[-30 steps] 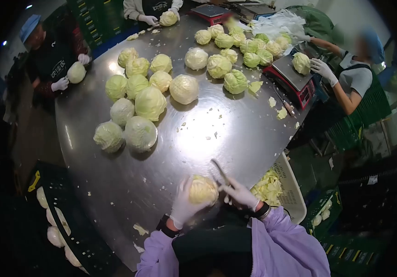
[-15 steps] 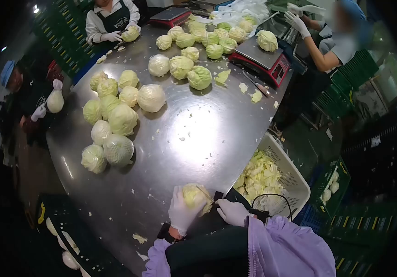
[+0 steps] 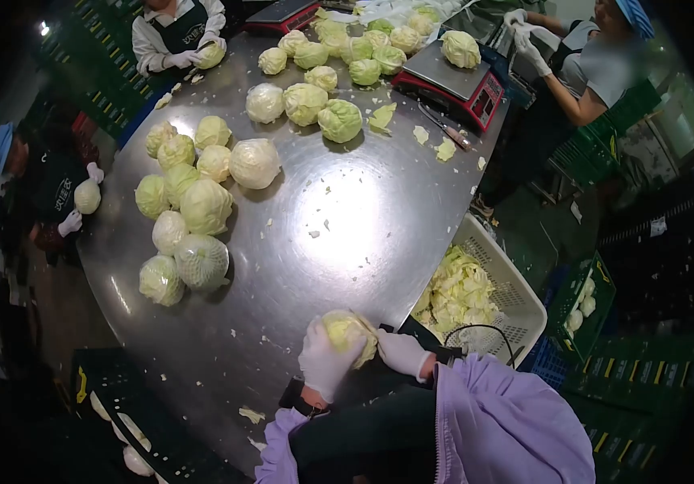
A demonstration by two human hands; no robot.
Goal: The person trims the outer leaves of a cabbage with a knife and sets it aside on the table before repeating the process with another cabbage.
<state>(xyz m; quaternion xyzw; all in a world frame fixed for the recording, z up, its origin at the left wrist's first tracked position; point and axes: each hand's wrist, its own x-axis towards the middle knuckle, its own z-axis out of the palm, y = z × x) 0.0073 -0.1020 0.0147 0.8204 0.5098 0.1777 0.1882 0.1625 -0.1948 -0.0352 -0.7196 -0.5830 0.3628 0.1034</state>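
At the near edge of the metal table, my left hand [image 3: 327, 360], in a white glove, is wrapped round the left side of a pale green cabbage [image 3: 349, 332]. My right hand [image 3: 403, 353], also gloved, is closed at the cabbage's right side, beside its outer leaves. What its fingers grip is too small to make out. The cabbage is held just above the table edge.
Many cabbages [image 3: 206, 206] stand on the metal table [image 3: 282, 258], some wrapped. A red scale [image 3: 484, 101] bears one cabbage; a knife [image 3: 448, 127] lies beside it. A white basket [image 3: 524, 302] holds leaves. Green crates [image 3: 133, 403] stand lower left. Three co-workers stand around the table.
My right hand has moved left and up against the cabbage. The held cabbage is turned and slightly higher. The view has shifted a little, and the co-workers' hands have moved.
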